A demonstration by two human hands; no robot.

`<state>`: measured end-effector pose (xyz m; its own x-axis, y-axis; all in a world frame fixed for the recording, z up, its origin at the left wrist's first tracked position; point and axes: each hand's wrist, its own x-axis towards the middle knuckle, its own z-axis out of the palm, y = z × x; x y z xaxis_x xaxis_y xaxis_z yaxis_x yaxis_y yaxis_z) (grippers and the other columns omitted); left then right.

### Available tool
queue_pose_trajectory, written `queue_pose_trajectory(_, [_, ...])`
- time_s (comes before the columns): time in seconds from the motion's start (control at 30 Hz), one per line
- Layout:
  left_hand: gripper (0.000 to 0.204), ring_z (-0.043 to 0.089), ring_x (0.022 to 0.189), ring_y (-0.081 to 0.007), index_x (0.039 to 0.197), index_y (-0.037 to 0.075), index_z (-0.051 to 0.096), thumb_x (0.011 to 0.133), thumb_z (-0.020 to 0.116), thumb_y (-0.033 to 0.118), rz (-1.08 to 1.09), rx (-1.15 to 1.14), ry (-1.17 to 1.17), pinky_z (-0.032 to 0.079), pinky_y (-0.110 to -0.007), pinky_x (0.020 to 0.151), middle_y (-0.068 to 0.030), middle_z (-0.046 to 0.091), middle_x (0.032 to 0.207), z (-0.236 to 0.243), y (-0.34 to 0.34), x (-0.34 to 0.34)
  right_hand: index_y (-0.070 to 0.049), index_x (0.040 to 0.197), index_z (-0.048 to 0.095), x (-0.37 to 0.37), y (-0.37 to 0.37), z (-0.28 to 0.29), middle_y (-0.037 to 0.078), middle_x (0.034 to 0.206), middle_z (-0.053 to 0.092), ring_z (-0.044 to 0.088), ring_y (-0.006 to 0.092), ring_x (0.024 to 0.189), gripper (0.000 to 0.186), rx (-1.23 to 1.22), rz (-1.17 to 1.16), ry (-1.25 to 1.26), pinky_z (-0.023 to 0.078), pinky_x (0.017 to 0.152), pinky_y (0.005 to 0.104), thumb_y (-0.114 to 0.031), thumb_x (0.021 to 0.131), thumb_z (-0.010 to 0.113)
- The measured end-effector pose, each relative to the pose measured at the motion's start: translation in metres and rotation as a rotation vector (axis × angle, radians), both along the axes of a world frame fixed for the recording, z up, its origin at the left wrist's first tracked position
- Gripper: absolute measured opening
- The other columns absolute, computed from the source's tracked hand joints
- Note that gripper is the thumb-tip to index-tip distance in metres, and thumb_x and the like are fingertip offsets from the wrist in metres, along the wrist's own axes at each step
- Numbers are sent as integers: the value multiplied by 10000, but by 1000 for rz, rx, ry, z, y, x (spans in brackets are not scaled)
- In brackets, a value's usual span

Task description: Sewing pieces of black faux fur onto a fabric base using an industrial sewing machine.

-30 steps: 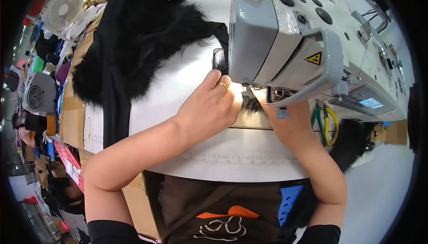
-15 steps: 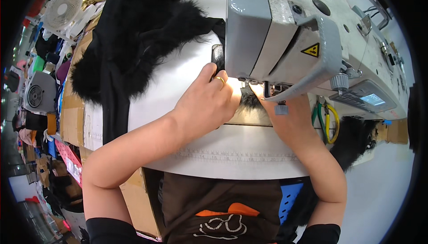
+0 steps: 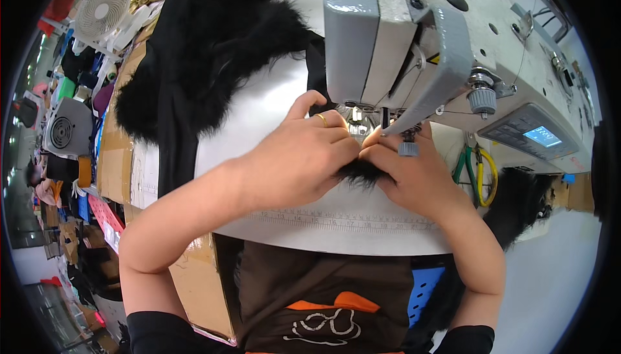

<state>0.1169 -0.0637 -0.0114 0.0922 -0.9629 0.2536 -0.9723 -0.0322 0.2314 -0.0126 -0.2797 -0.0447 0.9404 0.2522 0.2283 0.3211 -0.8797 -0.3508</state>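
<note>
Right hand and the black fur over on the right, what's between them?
In the head view, a tool with green and yellow handles lies between the right hand and the black fur.

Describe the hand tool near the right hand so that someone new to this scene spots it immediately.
Start at the big white-and-grey sewing machine and find its lit display at the right. Below and left of that display, just right of the person's right hand, lies the hand tool. One green handle and one yellow set it apart from the black fur beside it.
</note>
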Motion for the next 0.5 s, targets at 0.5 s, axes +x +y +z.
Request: queue_pose_trajectory(0.5, [86,674,1046,-174,947,101,690,881,660,148,-208,77,-466,444,-399,1071,13,692,971,3,2,45,-183,1290,726,1,4,-2,-15,1171,664,654,252,1091,462,-244,43,-53,464,1057,451,-63,844,709])
